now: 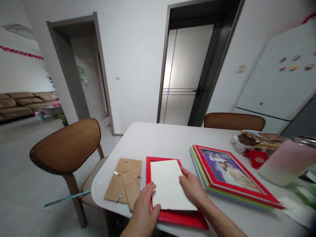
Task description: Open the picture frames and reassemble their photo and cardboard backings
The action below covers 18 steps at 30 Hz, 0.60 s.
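Observation:
A blank white sheet of card [170, 184] lies tilted over a red picture frame [184, 220], covering most of its opening. My left hand [145, 209] grips the card's lower left edge, thumb on top of it. Along the right edge my right hand [192, 187] holds the card, thumb pressing its face and the other fingers partly hidden. Left of the frame is a brown backing board [115, 184] with several metal clips. Its brown stand flap [132, 191] slants toward my left hand.
To the right, a red frame with a photo [227, 168] tops a stack with green and blue ones. Beyond it are a pinkish translucent jug [287, 161], a red packet [258, 158] and a plastic bag [237, 141]. A wooden chair [69, 144] stands left of the white table [158, 135].

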### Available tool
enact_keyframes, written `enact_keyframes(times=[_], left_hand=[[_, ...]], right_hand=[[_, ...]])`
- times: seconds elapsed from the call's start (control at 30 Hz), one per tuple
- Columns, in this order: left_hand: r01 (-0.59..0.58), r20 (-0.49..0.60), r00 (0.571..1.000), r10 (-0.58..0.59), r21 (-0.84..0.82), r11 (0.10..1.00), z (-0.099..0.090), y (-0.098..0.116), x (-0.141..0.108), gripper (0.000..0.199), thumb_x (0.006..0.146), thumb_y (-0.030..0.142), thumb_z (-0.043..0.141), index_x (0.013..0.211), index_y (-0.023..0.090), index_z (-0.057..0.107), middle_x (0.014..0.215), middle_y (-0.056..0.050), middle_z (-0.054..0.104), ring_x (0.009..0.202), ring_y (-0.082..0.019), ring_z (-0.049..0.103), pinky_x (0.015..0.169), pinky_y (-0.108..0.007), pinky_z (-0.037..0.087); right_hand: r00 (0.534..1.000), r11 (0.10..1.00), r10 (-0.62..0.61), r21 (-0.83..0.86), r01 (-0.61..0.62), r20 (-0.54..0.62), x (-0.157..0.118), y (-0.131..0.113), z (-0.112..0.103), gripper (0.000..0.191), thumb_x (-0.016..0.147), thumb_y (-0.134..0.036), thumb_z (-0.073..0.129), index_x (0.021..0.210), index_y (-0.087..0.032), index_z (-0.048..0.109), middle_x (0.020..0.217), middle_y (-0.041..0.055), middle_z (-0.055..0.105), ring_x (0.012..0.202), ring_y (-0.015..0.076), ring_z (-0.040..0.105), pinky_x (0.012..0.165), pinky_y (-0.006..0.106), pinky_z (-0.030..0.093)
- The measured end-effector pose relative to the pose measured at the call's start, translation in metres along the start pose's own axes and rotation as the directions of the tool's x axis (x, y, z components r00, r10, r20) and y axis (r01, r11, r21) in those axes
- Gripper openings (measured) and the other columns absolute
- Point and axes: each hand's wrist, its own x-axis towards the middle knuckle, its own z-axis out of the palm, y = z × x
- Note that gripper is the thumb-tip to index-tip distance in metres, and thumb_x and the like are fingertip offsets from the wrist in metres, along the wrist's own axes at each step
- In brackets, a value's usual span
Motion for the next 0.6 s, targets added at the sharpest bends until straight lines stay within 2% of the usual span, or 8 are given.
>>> enact_keyframes(times=[0.03, 0.1, 0.17, 0.23, 0.33, 0.43, 0.53, 0.6], left_hand=[[-0.014, 0.000, 1.000, 0.014, 0.023, 1.000, 0.000, -0.001, 0.000, 0.053, 0.063, 0.010, 0.047, 0.116, 0.007, 0.044, 0.122, -0.014, 0.046, 0.113, -0.024, 0.041, 0.098, -0.038, 0.030], [-0.038, 0.005, 0.999, 0.038, 0.053, 0.998, 0.000, -0.002, 0.000, 0.053, 0.063, 0.010, 0.048, 0.116, 0.007, 0.044, 0.122, -0.014, 0.047, 0.113, -0.024, 0.041, 0.097, -0.038, 0.032], [-0.057, 0.019, 0.998, 0.056, 0.078, 0.995, 0.001, -0.002, 0.000, 0.053, 0.063, 0.011, 0.049, 0.116, 0.007, 0.045, 0.121, -0.015, 0.047, 0.113, -0.024, 0.042, 0.097, -0.038, 0.033], [-0.083, 0.032, 0.996, 0.080, 0.103, 0.991, 0.001, -0.002, -0.001, 0.053, 0.062, 0.011, 0.051, 0.115, 0.008, 0.046, 0.121, -0.015, 0.047, 0.113, -0.025, 0.042, 0.096, -0.039, 0.034], [-0.122, 0.043, 0.992, 0.117, 0.147, 0.982, -0.004, -0.004, -0.003, 0.054, 0.063, 0.011, 0.051, 0.117, 0.011, 0.044, 0.123, -0.014, 0.046, 0.114, -0.023, 0.041, 0.096, -0.038, 0.034], [-0.117, 0.033, 0.993, 0.112, 0.254, 0.960, -0.025, -0.019, -0.008, 0.054, 0.067, 0.017, 0.053, 0.119, 0.012, 0.041, 0.127, -0.014, 0.041, 0.117, -0.024, 0.036, 0.097, -0.040, 0.031], [-0.055, -0.011, 0.998, 0.066, 0.431, 0.901, -0.057, -0.044, -0.016, 0.063, 0.064, 0.028, 0.061, 0.121, 0.011, 0.039, 0.130, -0.018, 0.034, 0.121, -0.030, 0.028, 0.097, -0.050, 0.024], [-0.019, -0.013, 0.999, 0.030, 0.527, 0.850, -0.075, -0.060, -0.022, 0.071, 0.058, 0.031, 0.066, 0.121, 0.010, 0.040, 0.130, -0.020, 0.033, 0.120, -0.033, 0.027, 0.096, -0.053, 0.023]], right_hand=[[1.000, 0.999, -0.015, -0.036, 0.015, -0.007, 0.000, -0.001, 0.001, 0.055, 0.064, -0.015, 0.033, 0.118, -0.008, 0.041, 0.087, 0.0067, 0.066, 0.065, 0.0149, 0.062, 0.056, 0.023, 0.046], [0.995, 0.974, -0.086, -0.212, 0.075, -0.044, 0.001, -0.002, 0.000, 0.052, 0.066, -0.015, 0.031, 0.116, -0.009, 0.044, 0.092, 0.0072, 0.065, 0.074, 0.0159, 0.062, 0.063, 0.024, 0.046], [0.982, 0.904, -0.169, -0.412, 0.119, -0.087, 0.000, -0.004, 0.000, 0.049, 0.067, -0.016, 0.032, 0.113, -0.010, 0.047, 0.098, 0.0091, 0.063, 0.083, 0.0181, 0.059, 0.073, 0.028, 0.044], [0.970, 0.842, -0.214, -0.525, 0.126, -0.111, 0.000, -0.006, 0.002, 0.046, 0.069, -0.018, 0.035, 0.112, -0.008, 0.048, 0.101, 0.0132, 0.060, 0.090, 0.0218, 0.056, 0.080, 0.033, 0.040], [0.955, 0.716, -0.291, -0.674, 0.183, -0.049, -0.002, -0.005, 0.006, 0.042, 0.070, -0.021, 0.042, 0.108, -0.007, 0.051, 0.109, 0.0187, 0.054, 0.100, 0.0277, 0.049, 0.084, 0.040, 0.036], [0.947, 0.533, -0.317, -0.817, 0.220, 0.047, -0.004, 0.000, 0.010, 0.039, 0.071, -0.024, 0.044, 0.105, -0.008, 0.053, 0.119, 0.0193, 0.047, 0.108, 0.0305, 0.041, 0.084, 0.043, 0.034], [0.941, 0.497, -0.337, -0.841, 0.216, 0.043, -0.013, -0.003, 0.019, 0.040, 0.073, -0.026, 0.043, 0.110, -0.011, 0.051, 0.124, 0.0172, 0.042, 0.113, 0.0304, 0.036, 0.088, 0.045, 0.030], [0.916, 0.515, -0.385, -0.799, 0.310, 0.108, -0.024, -0.016, 0.033, 0.040, 0.075, -0.027, 0.041, 0.111, -0.013, 0.050, 0.123, 0.0145, 0.043, 0.113, 0.0273, 0.035, 0.091, 0.043, 0.027]])
